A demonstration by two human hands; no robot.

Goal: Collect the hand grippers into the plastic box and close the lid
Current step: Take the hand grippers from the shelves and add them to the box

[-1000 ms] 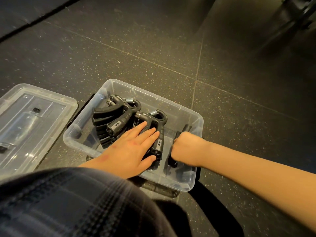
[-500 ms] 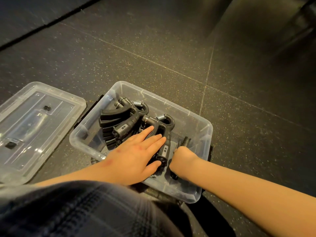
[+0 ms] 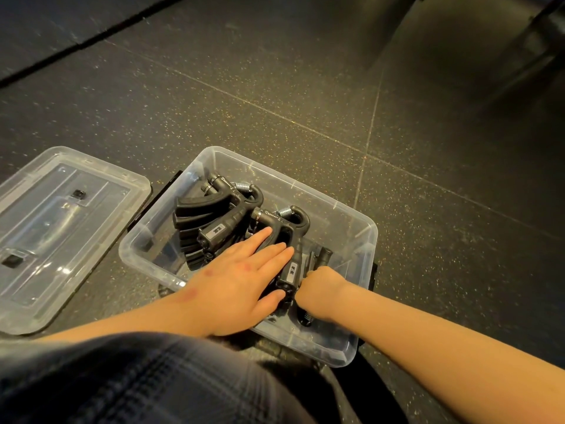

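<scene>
A clear plastic box (image 3: pixel 363 228) stands open on the dark floor. Several black hand grippers (image 3: pixel 220 215) lie stacked inside it, springs toward the far side. My left hand (image 3: pixel 235 283) lies flat with straight fingers on the stack, pressing it down. My right hand (image 3: pixel 321 292) is inside the box at its right end, fingers curled round another black hand gripper (image 3: pixel 322 257), whose knob sticks out above the fist. The clear lid (image 3: pixel 39 228) lies flat on the floor to the left of the box.
Dark speckled rubber floor tiles (image 3: pixel 305 87) surround the box. My knee in dark checked cloth (image 3: pixel 137 384) fills the bottom left. A black latch (image 3: pixel 373 270) sits at the box's right end. Dark equipment shadows (image 3: pixel 519 41) lie at the top right.
The view has shifted so the box sits further right and lower. My right hand has pushed its gripper a little deeper beside the stack. My left hand stays flat on the stack.
</scene>
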